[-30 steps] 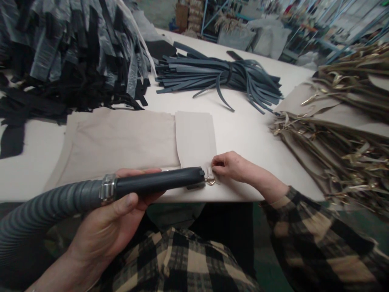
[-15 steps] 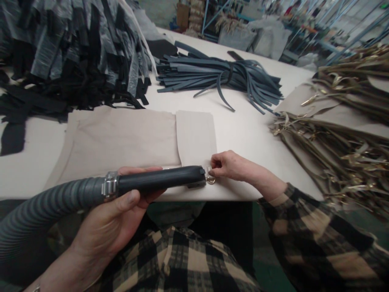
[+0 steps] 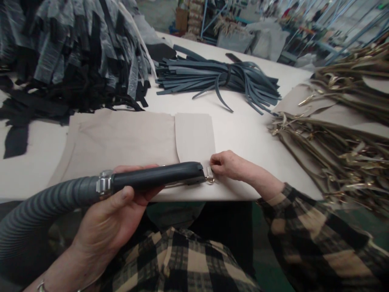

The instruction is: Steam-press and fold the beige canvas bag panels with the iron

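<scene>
Wrapped round a black nozzle [image 3: 158, 175] is my left hand [image 3: 112, 221], palm up with the thumb on the near side. A ribbed grey hose [image 3: 57, 200] joins the nozzle at a metal clamp [image 3: 105, 182]. At the nozzle's tip hangs a small gold-coloured metal ring [image 3: 210, 179] with a short light tab [image 3: 208, 170]. My right hand [image 3: 227, 164] has its fingers pinched together beside the tab; what lies between the fingertips is hidden. Beige fabric pieces [image 3: 127, 138] lie flat behind the nozzle, and a smaller beige stack [image 3: 194, 134] adjoins them on the right.
A tied bundle of blue-grey strips [image 3: 219, 77] lies at the back of the white table [image 3: 243, 121]. Black pieces with clear wrapping [image 3: 75, 48] are heaped at the back left. Olive-brown pieces with gold-coloured hardware [image 3: 340, 146] are piled on the right.
My left hand and the nozzle have shifted slightly left, and the nozzle's tip has risen a little. My right hand has barely moved.
</scene>
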{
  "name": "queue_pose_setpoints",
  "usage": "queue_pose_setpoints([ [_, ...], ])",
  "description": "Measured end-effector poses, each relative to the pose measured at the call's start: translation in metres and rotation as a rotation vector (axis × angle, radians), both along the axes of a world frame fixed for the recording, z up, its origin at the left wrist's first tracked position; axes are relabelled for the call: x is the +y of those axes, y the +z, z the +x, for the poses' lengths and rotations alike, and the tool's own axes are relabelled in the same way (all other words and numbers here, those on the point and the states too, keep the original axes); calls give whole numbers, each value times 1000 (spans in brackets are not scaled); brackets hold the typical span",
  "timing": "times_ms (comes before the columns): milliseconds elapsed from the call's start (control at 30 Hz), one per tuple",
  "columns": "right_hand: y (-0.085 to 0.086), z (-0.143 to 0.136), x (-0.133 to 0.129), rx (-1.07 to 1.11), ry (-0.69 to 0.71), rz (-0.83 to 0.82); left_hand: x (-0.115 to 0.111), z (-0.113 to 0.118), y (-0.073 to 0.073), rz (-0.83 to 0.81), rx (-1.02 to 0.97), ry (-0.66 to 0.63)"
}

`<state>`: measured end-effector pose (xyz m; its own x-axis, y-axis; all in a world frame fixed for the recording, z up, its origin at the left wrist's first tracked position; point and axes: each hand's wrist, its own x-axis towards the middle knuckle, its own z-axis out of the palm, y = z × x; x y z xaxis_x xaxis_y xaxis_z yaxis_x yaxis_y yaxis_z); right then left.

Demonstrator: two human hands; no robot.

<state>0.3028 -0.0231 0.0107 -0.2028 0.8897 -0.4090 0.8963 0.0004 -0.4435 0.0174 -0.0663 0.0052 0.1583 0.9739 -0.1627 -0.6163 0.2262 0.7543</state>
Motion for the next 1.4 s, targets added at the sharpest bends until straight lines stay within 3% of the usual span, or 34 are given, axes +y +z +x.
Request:
queue_pose_setpoints([
  [233,1,0,0,1,-5,4,5,8,7,-15,3,8],
  [400,-7,2,-2,61,-15,28,5,9,7,-27,44,10],
  [600,-24,9,-18,241,-111,263,4,5,4,-42,70,21],
  [733,-23,4,-31,222,-133,199,5,6,4,-46,55,5],
  [967,-18,-4,-27,-13,-7,242,4,7,4,-44,22,3],
  [1167,-19,5,-18,151,-34,140,9,8,9,-23,-20,9],
  [1400,-21,23,-19,336,-66,99,14,39,7,-30,24,-127],
])
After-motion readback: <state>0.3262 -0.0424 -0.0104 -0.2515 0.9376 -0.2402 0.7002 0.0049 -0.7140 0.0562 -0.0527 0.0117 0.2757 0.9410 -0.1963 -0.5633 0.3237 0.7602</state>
